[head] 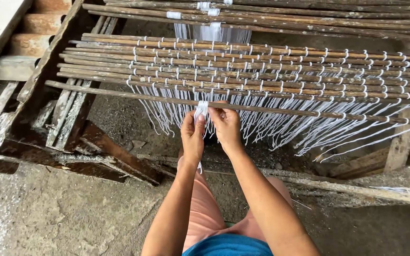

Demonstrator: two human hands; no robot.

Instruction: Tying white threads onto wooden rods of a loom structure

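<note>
Head view: I see my left hand [192, 136] and right hand [226, 127] both pinching a white string [201, 110] at the front stick [119, 94], just below it. The grip keeps the string tight around the stick; loose strings [281, 125] hang beside.

Seen from above, a left hand [192, 135] and right hand [226, 127] pinch white string [201, 110] at the nearest wooden stick [119, 94] of a loom-like frame [62, 42]; loose strings hang below.
</note>
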